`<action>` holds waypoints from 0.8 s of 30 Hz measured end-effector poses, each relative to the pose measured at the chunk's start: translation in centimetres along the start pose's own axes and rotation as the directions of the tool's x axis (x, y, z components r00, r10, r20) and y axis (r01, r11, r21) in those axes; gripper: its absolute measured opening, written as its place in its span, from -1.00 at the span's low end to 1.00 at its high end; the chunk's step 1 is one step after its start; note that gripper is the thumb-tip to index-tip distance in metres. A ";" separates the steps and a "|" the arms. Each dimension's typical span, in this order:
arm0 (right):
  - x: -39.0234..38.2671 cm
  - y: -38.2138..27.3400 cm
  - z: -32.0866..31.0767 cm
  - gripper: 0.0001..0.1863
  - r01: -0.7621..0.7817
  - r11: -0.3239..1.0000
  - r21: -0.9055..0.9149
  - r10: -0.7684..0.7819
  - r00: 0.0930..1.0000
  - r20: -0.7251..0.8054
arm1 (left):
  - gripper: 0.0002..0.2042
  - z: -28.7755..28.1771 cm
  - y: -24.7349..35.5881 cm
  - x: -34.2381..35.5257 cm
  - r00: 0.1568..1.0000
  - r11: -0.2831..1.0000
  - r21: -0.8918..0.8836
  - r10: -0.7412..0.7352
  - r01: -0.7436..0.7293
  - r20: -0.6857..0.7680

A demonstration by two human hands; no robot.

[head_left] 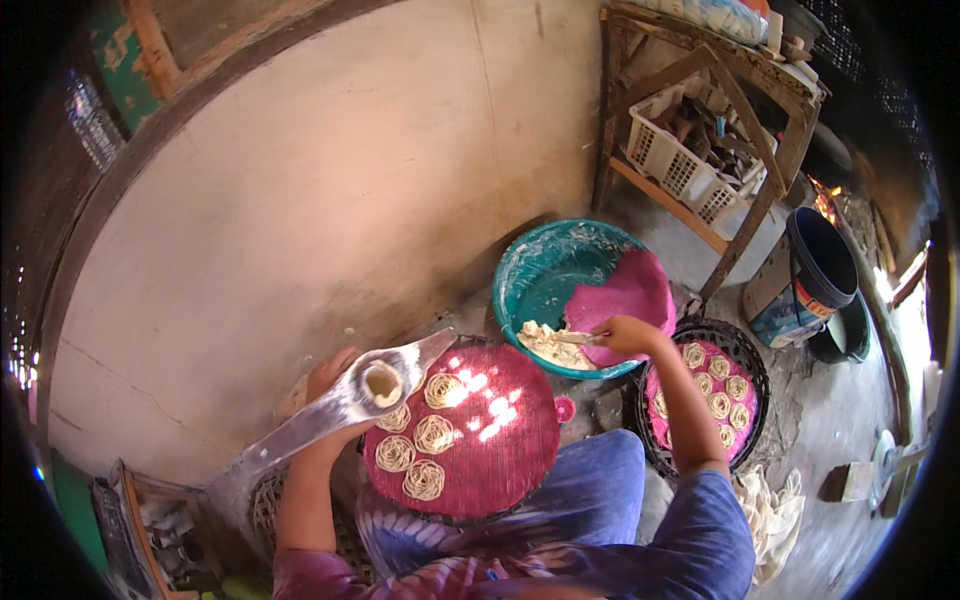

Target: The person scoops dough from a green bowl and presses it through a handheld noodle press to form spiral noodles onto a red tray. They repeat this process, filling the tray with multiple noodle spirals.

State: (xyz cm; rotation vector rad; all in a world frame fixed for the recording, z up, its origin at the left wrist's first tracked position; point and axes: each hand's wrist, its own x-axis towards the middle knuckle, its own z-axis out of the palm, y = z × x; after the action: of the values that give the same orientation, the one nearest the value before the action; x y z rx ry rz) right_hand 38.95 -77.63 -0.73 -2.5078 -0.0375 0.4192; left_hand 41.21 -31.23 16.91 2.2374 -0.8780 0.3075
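Observation:
In my left hand (332, 374) is a pale, flour-dusted press (345, 402), a long bar with a round cup at its middle. Pale dough shows inside the cup; the bar hides part of my fingers. It hangs over the left side of a round, pink-covered tray (500, 440), where several coiled noodle nests (434, 434) lie. My right hand (632, 336) grips a flat-bladed spoon (575, 338) by its handle. The blade touches a lump of soft dough (545, 345) in a teal basin (515, 265). Pink cloth (630, 290) drapes over the basin's right side.
A second round tray (760, 385) with noodle nests on pink stands right of my knee. Beyond it are a bucket (790, 285) and a crumpled pale cloth (770, 515). A wooden stand (735, 255) holds a white crate (665, 150). Fire (826, 200) burns at far right.

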 end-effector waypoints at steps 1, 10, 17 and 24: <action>-2.3 -1.6 -2.1 -0.65 0.053 0.998 -0.043 -0.054 0.998 -0.026 | -0.57 0.2 -0.1 0.3 0.999 0.999 -0.004 0.041 -0.041 0.017; -17.6 -24.0 -8.2 -0.60 0.246 0.842 -0.480 -0.438 0.832 -0.341 | -0.66 2.2 0.5 -0.6 0.995 0.999 -0.022 -0.033 0.035 0.090; -19.5 -30.1 -6.3 -0.52 0.294 0.426 -0.856 -0.786 0.589 -0.189 | -0.63 -0.3 3.7 -2.9 0.990 0.998 -0.034 -0.039 0.044 0.139; -18.4 -33.5 -1.8 -0.48 0.311 0.236 -0.921 -0.815 0.579 -0.013 | -0.62 -1.7 4.5 -6.2 0.996 0.998 0.069 -0.005 -0.001 0.086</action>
State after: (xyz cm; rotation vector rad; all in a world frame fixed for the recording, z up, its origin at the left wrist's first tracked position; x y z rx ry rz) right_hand 24.24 -53.19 24.75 -3.1255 -1.3102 -0.8712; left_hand 33.69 -29.28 17.79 2.3296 -0.9230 0.2453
